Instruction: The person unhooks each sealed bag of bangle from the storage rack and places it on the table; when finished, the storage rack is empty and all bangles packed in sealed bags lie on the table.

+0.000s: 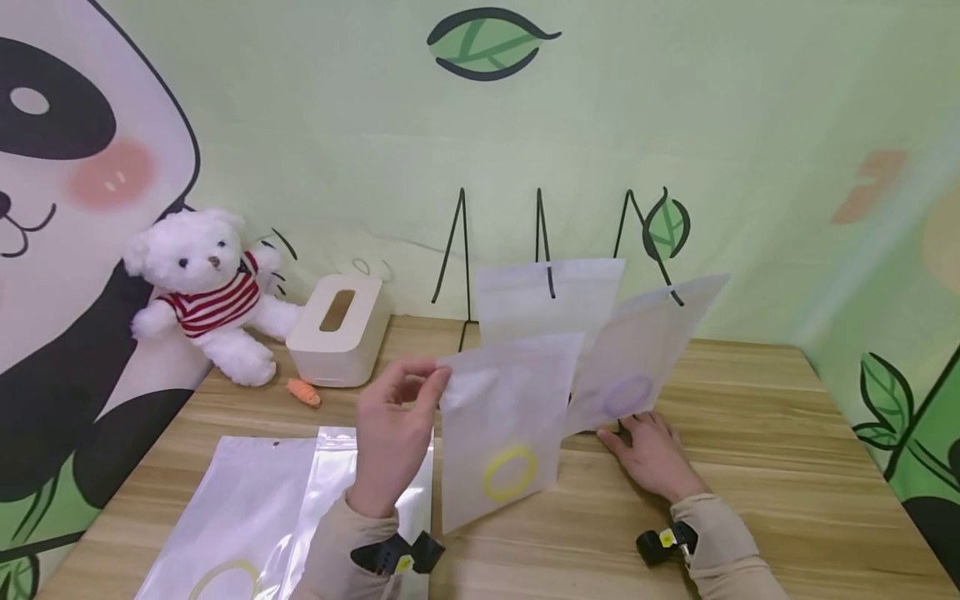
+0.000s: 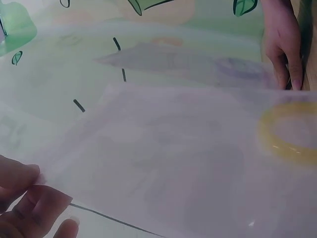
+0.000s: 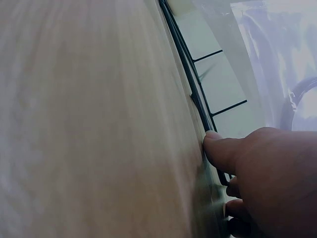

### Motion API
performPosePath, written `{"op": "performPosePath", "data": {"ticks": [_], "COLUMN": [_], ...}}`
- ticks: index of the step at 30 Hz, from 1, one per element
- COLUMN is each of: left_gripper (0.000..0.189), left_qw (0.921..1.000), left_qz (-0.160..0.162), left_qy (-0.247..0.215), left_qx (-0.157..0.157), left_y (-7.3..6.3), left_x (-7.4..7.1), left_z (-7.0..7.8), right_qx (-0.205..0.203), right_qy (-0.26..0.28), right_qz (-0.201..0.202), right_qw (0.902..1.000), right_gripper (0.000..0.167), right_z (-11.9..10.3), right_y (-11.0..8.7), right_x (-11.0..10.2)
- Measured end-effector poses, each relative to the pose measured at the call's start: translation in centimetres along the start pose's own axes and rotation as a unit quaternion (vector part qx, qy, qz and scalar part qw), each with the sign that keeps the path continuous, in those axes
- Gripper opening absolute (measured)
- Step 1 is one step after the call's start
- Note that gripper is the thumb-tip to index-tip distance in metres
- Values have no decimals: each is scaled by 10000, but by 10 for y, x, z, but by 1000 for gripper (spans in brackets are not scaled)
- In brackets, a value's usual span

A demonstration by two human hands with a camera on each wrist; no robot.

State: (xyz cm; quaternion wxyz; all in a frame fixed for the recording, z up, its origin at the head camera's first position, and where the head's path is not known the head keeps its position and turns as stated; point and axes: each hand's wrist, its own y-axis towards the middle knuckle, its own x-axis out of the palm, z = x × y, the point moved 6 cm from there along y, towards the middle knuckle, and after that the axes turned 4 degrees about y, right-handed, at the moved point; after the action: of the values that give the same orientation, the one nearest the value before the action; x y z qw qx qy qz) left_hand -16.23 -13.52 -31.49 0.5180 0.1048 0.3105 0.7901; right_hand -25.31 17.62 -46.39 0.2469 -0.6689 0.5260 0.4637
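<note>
My left hand (image 1: 393, 437) pinches the upper left corner of a frosted zip bag (image 1: 502, 396) between thumb and fingers, holding it up before the rack. A yellow ring (image 1: 488, 482) shows through its lower part. Low on the black wire display rack (image 1: 467, 258), my right hand (image 1: 660, 458) grips the base wire (image 3: 184, 57), thumb on the bar and fingers curled at its other side. One frosted bag (image 1: 551, 296) hangs from the middle hook. Another bag (image 1: 656, 346), with a purple ring (image 1: 609, 402) inside, hangs on the right hook. The left hook is bare.
More shiny bags (image 1: 251, 483) lie on the wooden table (image 1: 750, 433) at the front left, one with a pale yellow ring. Behind them are a tissue box (image 1: 337, 354), a small orange carrot-shaped piece (image 1: 303, 392) and a white teddy bear (image 1: 210, 292). A printed backdrop (image 1: 300, 125) stands behind.
</note>
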Motion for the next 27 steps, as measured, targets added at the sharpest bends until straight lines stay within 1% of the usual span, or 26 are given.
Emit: {"op": "performPosePath", "data": {"ticks": [6, 13, 17, 22, 27], "left_gripper": [6, 5, 5, 4, 4], "left_qw": [9991, 9963, 9936, 9883, 9847], "left_qz": [-176, -424, -564, -761, -893], "left_qy": [89, 191, 317, 490, 482], "left_qx": [-378, -719, -923, -1223, -1414], "left_y": [4, 7, 6, 3, 0], "left_x": [-1, -3, -1, 2, 4], "left_z": [-14, -29, -38, -50, -58], "right_qx": [33, -23, -54, -23, -1], "right_qy": [8, 61, 57, 55, 46], "right_qz": [-24, 29, 46, 16, -16], "right_qw": [10000, 10000, 10000, 10000, 10000], "right_gripper": [52, 50, 48, 50, 51], "right_z": [1, 2, 2, 3, 4], "right_y": [0, 1, 1, 1, 2], "right_x": [0, 0, 0, 2, 3]}}
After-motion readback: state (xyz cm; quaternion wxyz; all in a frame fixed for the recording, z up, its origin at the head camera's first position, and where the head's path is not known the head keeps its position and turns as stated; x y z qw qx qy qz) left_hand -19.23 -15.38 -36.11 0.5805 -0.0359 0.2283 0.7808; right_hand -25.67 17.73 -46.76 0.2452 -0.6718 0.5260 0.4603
